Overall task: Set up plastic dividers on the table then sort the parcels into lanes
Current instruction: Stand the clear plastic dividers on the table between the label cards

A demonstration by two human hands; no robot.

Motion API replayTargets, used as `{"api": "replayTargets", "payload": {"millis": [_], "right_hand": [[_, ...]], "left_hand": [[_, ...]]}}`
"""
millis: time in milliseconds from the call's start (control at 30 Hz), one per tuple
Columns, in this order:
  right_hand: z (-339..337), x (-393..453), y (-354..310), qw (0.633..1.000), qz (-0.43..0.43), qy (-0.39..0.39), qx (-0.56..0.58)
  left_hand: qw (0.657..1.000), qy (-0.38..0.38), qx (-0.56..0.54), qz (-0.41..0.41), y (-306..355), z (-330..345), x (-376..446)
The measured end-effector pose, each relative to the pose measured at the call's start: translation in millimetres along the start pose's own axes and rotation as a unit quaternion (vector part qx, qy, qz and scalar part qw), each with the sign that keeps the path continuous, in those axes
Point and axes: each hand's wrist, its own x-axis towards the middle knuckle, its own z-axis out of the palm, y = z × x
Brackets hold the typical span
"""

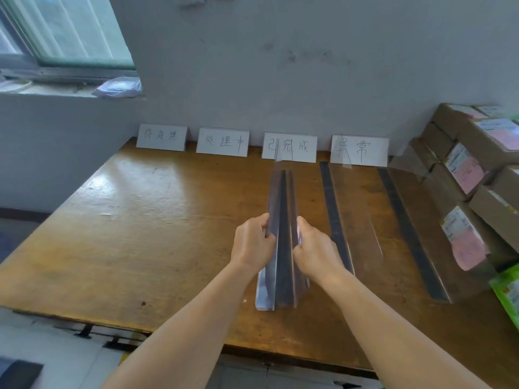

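Now left hand (254, 244) and right hand (316, 249) grip the clear divider (282, 209) between them.

Both hands, left hand (254, 242) and right hand (314, 248), grip a clear divider (282, 220) at mid-table. Left of the grip, the wooden table (140, 220) surface lies bare out to its edge. Right of the grip, two placed dividers (335, 220) (412, 234) stand upright across any sideways path. Beyond these, stacked parcels (463, 175) block the far right. Ahead of the grip, four label cards (289, 147) line the wall.
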Motion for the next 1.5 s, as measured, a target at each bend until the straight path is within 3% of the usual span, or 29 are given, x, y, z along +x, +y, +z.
{"api": "replayTargets", "payload": {"millis": [333,600,900,1500], "right_hand": [[34,13,-62,0.999,0.003,0.009,-0.041],[66,34,-109,0.994,0.064,0.051,-0.068],[69,61,-124,0.988,0.089,0.062,-0.108],[70,68,-112,0.99,0.084,0.024,-0.11]], "left_hand": [[0.994,0.065,0.08,-0.028,-65,-77,5],[0.999,0.026,0.026,-0.017,-99,-112,28],[0.999,-0.036,-0.014,-0.035,-111,-117,40],[1.0,-0.023,-0.007,-0.017,-114,-111,42]]}}
